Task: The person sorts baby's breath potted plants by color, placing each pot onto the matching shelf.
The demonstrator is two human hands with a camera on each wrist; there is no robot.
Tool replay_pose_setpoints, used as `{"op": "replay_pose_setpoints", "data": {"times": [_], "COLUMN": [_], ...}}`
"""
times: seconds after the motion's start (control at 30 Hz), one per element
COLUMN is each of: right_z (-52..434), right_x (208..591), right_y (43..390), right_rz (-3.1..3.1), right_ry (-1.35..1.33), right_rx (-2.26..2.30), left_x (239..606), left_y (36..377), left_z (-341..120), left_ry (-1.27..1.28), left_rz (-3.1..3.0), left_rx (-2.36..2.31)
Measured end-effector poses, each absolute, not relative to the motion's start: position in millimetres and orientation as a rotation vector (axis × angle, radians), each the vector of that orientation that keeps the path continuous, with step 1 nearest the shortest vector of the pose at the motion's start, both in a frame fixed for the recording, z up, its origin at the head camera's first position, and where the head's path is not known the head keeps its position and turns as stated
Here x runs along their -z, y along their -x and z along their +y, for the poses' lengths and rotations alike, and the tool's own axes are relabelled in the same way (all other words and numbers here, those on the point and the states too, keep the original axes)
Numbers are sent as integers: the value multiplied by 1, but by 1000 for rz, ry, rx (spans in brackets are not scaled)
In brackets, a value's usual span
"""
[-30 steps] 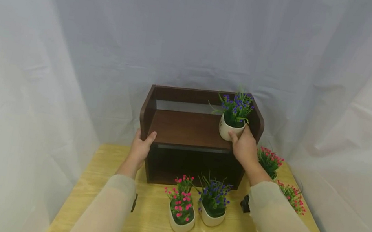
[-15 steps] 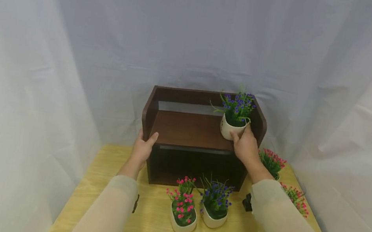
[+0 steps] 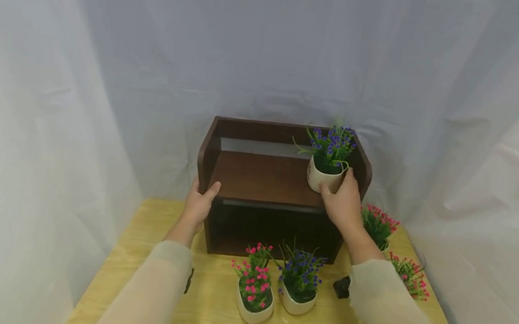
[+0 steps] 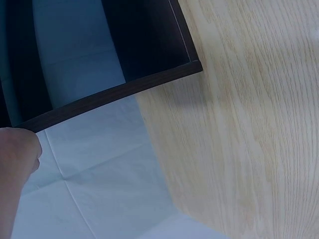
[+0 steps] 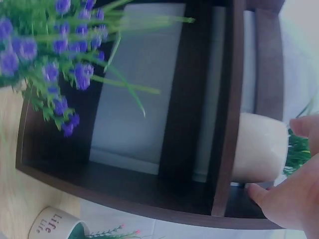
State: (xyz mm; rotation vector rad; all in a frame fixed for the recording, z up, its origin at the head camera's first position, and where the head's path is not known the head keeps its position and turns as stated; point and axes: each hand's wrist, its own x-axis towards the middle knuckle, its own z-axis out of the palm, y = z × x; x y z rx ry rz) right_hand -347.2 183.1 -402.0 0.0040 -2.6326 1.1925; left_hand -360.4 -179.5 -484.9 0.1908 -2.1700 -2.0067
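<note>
A small cream ceramic pot of purple-blue artificial flowers stands at the right end of the upper board of a dark brown wooden two-tier shelf, right of centre in the head view. The right hand wraps its fingers and thumb round the pot's lower side; the right wrist view shows the pot's pale wall between thumb and fingers above the shelf board. The left hand grips the shelf's left side panel near its front edge, thumb laid on the upper board; in the left wrist view only a part of that hand shows beside the dark panel.

The shelf stands at the back of a light wooden bench. In front of it, lower centre, stand a white pot of pink flowers and, touching it, a white pot of purple flowers. Two pots of red flowers stand at the right of the shelf, partly hidden by the right arm. White cloth hangs all round.
</note>
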Motion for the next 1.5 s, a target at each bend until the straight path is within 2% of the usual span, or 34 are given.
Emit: {"op": "replay_pose_setpoints", "data": {"times": [0.2,0.4,0.63,1.0,1.23,1.5], "right_z": [187,187,194,210,231,231], "right_x": [411,432,471,544,594,640], "right_y": [312,277,251,214,188,170], "right_rz": [-2557,-2314,-2106,-2149,-2292,-2575], "right_ry": [-57,-3,-51,-53,79,216], "right_rx": [-1292,-1545,-1674,-1416,-1471,-1618], "left_x": [487,489,492,490,490,488], "left_y": [362,363,364,362,363,360], "left_z": [-181,-184,-184,-183,-179,-181], "left_ry": [-190,-210,-208,-227,-214,-232], "left_rz": [-2186,-2215,-2206,-2227,-2209,-2200], "left_rx": [2008,2025,2011,1983,1998,2013]}}
